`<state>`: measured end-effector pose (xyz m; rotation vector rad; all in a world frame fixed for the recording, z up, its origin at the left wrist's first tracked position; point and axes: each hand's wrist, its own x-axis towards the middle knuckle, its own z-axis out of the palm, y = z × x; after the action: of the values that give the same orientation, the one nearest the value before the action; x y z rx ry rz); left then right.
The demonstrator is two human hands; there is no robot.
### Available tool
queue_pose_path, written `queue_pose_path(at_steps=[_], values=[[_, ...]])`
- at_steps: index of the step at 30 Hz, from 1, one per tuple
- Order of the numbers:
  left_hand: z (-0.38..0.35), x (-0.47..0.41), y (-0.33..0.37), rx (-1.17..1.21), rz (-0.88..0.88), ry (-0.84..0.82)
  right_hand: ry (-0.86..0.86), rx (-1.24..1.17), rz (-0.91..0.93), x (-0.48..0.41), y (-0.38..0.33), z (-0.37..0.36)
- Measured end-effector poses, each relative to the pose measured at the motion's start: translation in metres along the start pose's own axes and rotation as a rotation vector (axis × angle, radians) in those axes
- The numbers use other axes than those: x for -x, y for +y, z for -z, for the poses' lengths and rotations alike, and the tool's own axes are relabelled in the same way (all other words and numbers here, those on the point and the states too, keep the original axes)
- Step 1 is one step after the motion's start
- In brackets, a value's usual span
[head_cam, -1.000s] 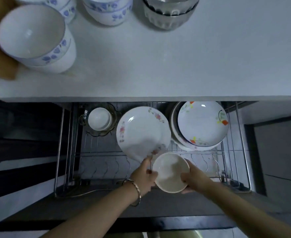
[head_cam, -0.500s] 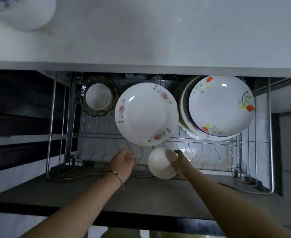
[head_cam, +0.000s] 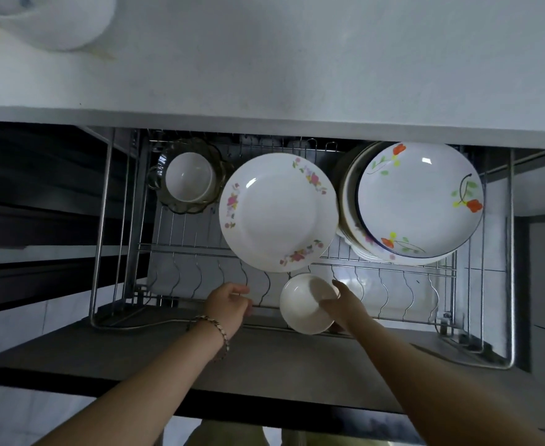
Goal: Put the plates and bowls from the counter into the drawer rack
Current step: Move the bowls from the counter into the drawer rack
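Note:
A small plain white bowl [head_cam: 301, 305] sits low in the front row of the wire drawer rack [head_cam: 187, 249]. My right hand [head_cam: 345, 302] grips its right rim, thumb inside. My left hand [head_cam: 227, 305], with a bracelet on the wrist, hovers just left of the bowl, fingers loosely curled, holding nothing. Behind stand a pink-flowered plate [head_cam: 277, 212] and a stack of plates topped by an orange-flowered one [head_cam: 420, 201]. A white bowl [head_cam: 189, 177] nests in a dark glass bowl [head_cam: 168, 201] at the back left.
The white counter [head_cam: 296, 59] overhangs the drawer; a white bowl [head_cam: 49, 20] shows at its top left corner. The dark drawer front [head_cam: 264, 365] lies below my hands. Wavy wire slots run along the rack's front row on both sides.
My left hand has let go of the small bowl and drawn off to the left. The right hand has lowered the bowl into the rack's front row. The view tilted down.

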<state>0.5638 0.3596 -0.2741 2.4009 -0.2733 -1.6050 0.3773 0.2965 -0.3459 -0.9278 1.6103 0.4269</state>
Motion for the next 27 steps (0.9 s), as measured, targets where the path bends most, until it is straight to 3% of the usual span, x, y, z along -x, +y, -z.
queue_pose_path(at_steps=[6, 9, 14, 19, 23, 27], values=[[0.009, 0.007, 0.023, 0.058, -0.034, 0.006, 0.019, 0.193, 0.01, 0.034, -0.017, 0.016], [0.03, 0.018, 0.044, 0.103, -0.141, 0.045, 0.076, 0.31, 0.149, 0.066, -0.053, 0.026], [0.103, 0.043, 0.096, 0.34, -0.349, 0.231, 0.009, 0.318, 0.391, 0.133, -0.159, 0.048], [0.204, 0.044, 0.15, 0.559, -0.428, 0.469, 0.109, 0.21, 0.647, 0.185, -0.284, 0.042], [0.266, 0.032, 0.184, 0.761, -0.373, 0.281, -0.008, -0.143, 0.612, 0.21, -0.374, 0.012], [0.297, 0.021, 0.208, 0.705, -0.339, 0.021, -0.047, -0.378, 0.481, 0.202, -0.423, -0.018]])
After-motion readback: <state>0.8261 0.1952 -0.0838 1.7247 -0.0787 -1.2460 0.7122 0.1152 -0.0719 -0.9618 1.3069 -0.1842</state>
